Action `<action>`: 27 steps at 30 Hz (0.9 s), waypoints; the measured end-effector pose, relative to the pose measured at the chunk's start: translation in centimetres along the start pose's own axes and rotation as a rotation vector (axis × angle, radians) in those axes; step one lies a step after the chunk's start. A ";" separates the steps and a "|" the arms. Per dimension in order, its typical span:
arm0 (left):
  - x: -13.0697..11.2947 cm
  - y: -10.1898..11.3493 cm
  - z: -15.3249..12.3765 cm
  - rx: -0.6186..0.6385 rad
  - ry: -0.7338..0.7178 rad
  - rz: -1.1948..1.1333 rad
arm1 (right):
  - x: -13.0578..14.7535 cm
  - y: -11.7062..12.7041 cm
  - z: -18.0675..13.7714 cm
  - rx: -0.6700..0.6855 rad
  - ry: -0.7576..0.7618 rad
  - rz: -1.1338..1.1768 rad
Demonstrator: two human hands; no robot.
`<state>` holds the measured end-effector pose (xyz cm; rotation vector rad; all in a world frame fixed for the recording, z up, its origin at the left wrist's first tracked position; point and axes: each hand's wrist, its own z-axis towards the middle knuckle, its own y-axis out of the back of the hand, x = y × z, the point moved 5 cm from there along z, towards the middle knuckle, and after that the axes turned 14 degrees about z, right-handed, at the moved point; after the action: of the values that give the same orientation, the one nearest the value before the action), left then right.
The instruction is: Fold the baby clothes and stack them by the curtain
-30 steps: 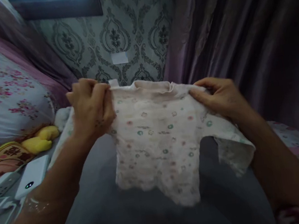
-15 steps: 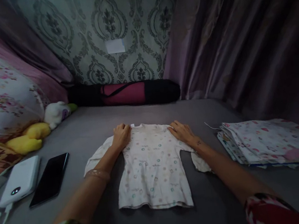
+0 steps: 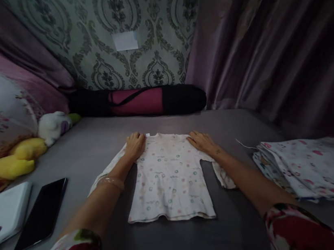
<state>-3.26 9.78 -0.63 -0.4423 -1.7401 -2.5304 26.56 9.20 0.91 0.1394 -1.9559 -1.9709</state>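
A small white baby shirt (image 3: 168, 178) with a tiny coloured print lies spread flat on the grey bed surface (image 3: 176, 242), neck away from me. My left hand (image 3: 135, 144) rests on its left shoulder, fingers curled down onto the cloth. My right hand (image 3: 201, 141) lies on the right shoulder with fingers stretched flat. Both sleeves stick out sideways under my forearms.
A stack of folded floral cloths (image 3: 310, 165) lies at the right. A black phone (image 3: 41, 213) and a white power bank (image 3: 4, 214) lie at the left, with yellow and white soft toys (image 3: 26, 153) behind them. A black-and-pink roll bag (image 3: 139, 102) lies along the wall.
A second ago I held the shirt up in the air by its shoulders. It now lies flat on the bed with both hands pressing its shoulders; my view has tilted down slightly.
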 end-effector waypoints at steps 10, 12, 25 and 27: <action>0.1 -1.7 4.1 0.038 0.029 0.040 | -1.6 -0.3 4.5 -0.012 -0.012 -0.020; 0.0 -2.0 4.5 0.076 0.047 0.032 | -1.9 -0.3 5.1 0.004 -0.036 0.010; -2.7 -2.2 7.0 0.224 0.018 -0.218 | 2.1 -1.8 8.6 0.004 -0.040 0.267; -2.8 -2.6 6.9 0.225 0.057 -0.224 | 2.3 -2.0 8.4 -0.062 -0.055 0.269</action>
<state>0.38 16.74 -1.44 -0.1704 -2.1284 -2.4118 21.36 16.37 -0.32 -0.1861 -1.8346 -1.8720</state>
